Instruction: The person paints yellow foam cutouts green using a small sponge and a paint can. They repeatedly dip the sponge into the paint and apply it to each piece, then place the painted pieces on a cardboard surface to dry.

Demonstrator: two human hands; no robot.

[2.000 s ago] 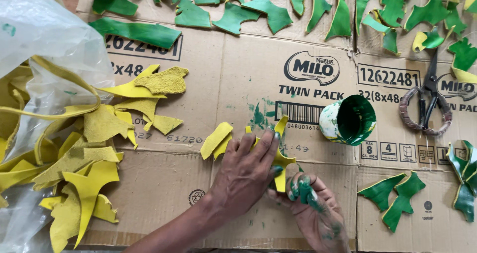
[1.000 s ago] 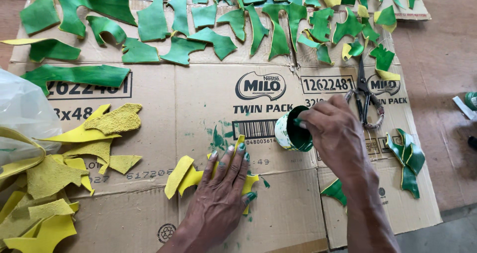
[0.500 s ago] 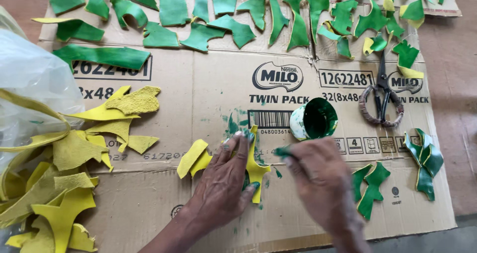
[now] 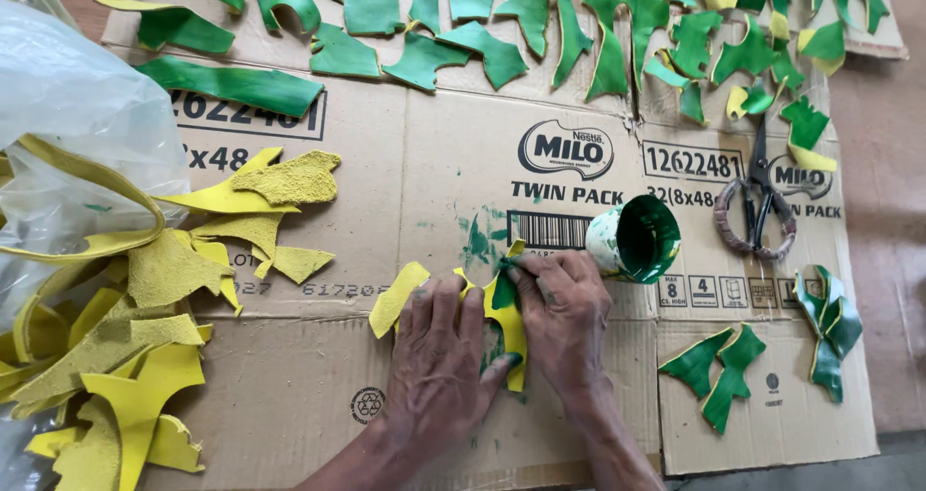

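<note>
My left hand (image 4: 439, 351) lies flat on a yellow leather scrap (image 4: 508, 322), pinning it to the flattened cardboard (image 4: 289, 404). My right hand (image 4: 564, 322) has its fingers pinched on something small and green at the scrap's upper edge, where fresh green paint (image 4: 503, 288) covers part of the yellow. What the fingers hold is too hidden to name. A small paint-smeared cup of green paint (image 4: 637, 240) lies tilted just right of my right hand. Another yellow scrap (image 4: 397, 296) sits left of my left hand.
Several green-painted scraps (image 4: 502, 28) lie in rows along the far cardboard. A pile of yellow scraps (image 4: 135, 317) and a clear plastic bag (image 4: 68, 115) fill the left. Scissors (image 4: 757, 211) rest at right, with green pieces (image 4: 719, 370) below them.
My right hand went out to the paint cup, then came back to the yellow scrap. It now presses on the scrap's top edge. My left hand stayed on the scrap.
</note>
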